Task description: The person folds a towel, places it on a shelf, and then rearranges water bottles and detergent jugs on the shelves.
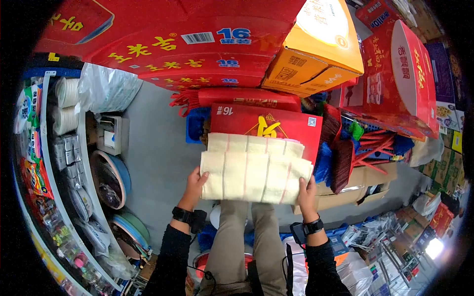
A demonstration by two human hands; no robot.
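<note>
My left hand [194, 188] and my right hand [307, 196] pinch the two side edges of a folded cream towel [254, 177] with thin dark and pink stripes. It hangs level between them, in front of my legs. Both thumbs show on the near face of the cloth, while most of the other fingers are hidden behind it. Just beyond lies a second cream striped towel [254, 143], partly covered by the first. That one rests on a red carton [291, 123] with yellow lettering.
Stacked red drink cartons [197, 44] and an orange box [316, 59] stand ahead. At the left run shelves with packets, beside basins [116, 180] on the floor. Brooms [340, 163] and a cardboard box [340, 190] are at the right.
</note>
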